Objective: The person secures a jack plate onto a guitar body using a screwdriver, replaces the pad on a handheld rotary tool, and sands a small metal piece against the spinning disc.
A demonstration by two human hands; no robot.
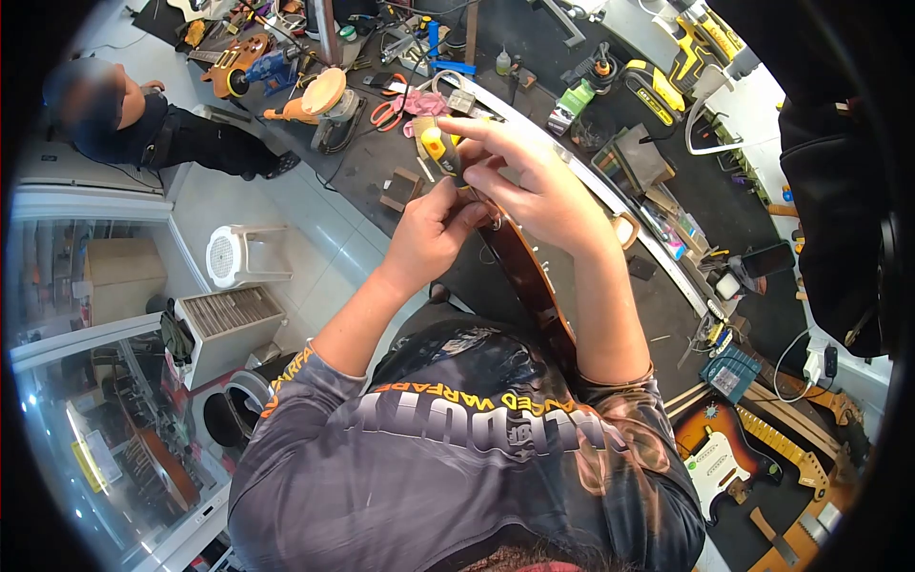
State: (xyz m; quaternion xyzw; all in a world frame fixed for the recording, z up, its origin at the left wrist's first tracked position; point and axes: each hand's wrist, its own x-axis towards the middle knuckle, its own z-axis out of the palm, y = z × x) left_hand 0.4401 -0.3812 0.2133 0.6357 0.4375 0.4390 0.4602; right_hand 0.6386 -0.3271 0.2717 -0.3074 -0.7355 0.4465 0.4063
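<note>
Near the left edge of the tabletop (367, 160), we see an orange power tool (324, 93). Our left hand (417, 245) has thumb and fingers drawn together at the upper end of a glossy brown instrument (526, 275), slanting between our forearms by the near edge; what they pinch, we cannot tell. Our right hand (537, 194) meets it, forefinger extended, grip hidden. A sunburst guitar (761, 459) lies toward the right end.

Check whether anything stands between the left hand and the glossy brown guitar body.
Nothing visible does: the left hand has its fingertips at the far end of the glossy brown guitar body. The red-handled scissors lie farther off, not between them.
</note>
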